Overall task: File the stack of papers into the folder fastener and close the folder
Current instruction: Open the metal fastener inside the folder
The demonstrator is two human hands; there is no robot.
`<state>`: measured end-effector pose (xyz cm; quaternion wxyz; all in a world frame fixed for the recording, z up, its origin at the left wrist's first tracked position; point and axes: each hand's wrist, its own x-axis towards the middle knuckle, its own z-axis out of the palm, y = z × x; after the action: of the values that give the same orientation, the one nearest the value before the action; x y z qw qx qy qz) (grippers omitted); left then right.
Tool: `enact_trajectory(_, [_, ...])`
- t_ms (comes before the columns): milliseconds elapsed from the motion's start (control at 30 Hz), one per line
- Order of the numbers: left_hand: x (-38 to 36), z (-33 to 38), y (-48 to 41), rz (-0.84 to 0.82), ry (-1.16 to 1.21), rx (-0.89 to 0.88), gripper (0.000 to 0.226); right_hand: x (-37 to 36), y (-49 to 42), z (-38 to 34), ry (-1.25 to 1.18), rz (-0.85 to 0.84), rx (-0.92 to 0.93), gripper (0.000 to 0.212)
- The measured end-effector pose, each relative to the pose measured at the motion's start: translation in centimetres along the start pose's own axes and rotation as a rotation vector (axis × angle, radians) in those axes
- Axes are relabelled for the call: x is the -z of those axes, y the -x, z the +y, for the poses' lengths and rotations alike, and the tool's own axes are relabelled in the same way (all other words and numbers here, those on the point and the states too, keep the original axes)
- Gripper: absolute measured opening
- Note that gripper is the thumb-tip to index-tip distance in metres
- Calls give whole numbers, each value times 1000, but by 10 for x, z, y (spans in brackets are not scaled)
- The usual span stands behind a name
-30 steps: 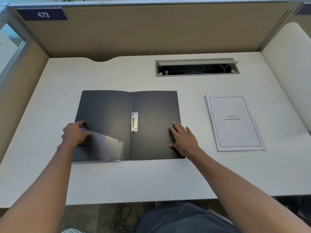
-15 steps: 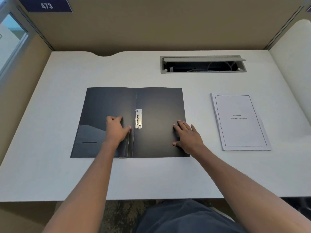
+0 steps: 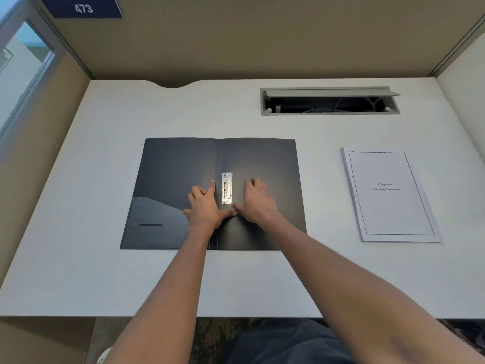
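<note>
Open black folder (image 3: 262,158) flat on white bench (image 3: 105,271), metal fastener (image 3: 226,187) at spine. Left hand (image 3: 206,206) and right hand (image 3: 256,200) pressed palm-down beside fastener, fingers spread, gripping nothing. Stack of papers (image 3: 388,195) well apart, right.

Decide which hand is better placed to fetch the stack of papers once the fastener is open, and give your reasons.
The right hand, probably. The stack of papers lies on the desk to the right of the open folder, on that hand's side. The left hand sits left of the fastener and would have to cross over.
</note>
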<state>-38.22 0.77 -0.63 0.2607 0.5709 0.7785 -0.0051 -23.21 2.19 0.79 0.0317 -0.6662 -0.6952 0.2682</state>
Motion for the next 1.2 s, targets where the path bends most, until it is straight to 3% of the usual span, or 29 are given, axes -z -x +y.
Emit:
enact_trajectory(167, [-3, 2, -1, -5, 31, 16, 111, -18, -15, -19, 40, 89, -86, 78])
enact_trajectory(333, [-1, 4, -4, 2, 91, 34, 72, -29, -20, -28, 76, 143, -161, 88])
enact_trajectory(500, [0, 6, -8, 1, 93, 46, 54, -33, -22, -34, 107, 154, -201, 86])
enact_trajectory(1200, [6, 8, -4, -37, 111, 45, 72, -28, -22, -34, 68, 102, -198, 83])
